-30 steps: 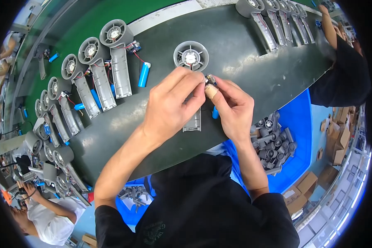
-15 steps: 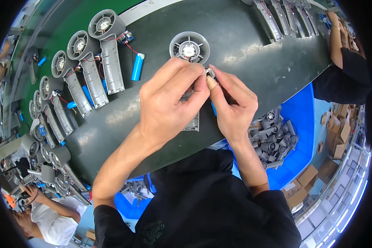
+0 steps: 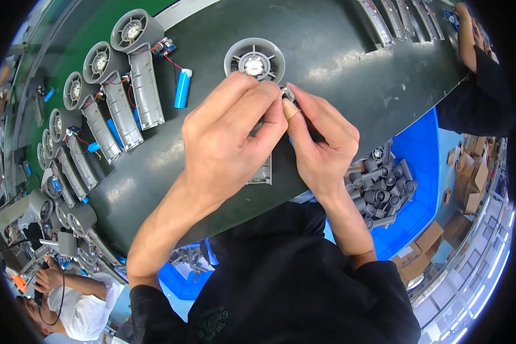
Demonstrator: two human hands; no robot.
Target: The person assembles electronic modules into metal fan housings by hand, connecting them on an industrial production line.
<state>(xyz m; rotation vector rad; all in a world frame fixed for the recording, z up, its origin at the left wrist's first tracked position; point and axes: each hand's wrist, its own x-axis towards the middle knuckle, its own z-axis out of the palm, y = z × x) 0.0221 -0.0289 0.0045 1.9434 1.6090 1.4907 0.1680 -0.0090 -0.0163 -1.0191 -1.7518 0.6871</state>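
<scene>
Head view: right hand (image 3: 325,135) pinches a small part (image 3: 288,93); left hand (image 3: 226,132), fingers bunched beside it, grip unclear.

A plain black short-sleeved shirt of soft-looking fabric (image 3: 292,281) fills the lower middle of the frame, its loose folds fading into shadow. Its wide black left sleeve (image 3: 156,312), at lower left, and matching black right sleeve (image 3: 384,298), at lower right, both end near the elbows, leaving the slender left forearm (image 3: 169,221) and right forearm (image 3: 350,229) bare. A small, faint grey-green printed emblem with lettering (image 3: 213,324) marks the shirt near the bottom edge. On the bare right hand (image 3: 325,135), right of centre, a smooth tan bandage-like wrap (image 3: 290,108) covers the thumb's end. The left hand (image 3: 229,126) is also bare.
</scene>
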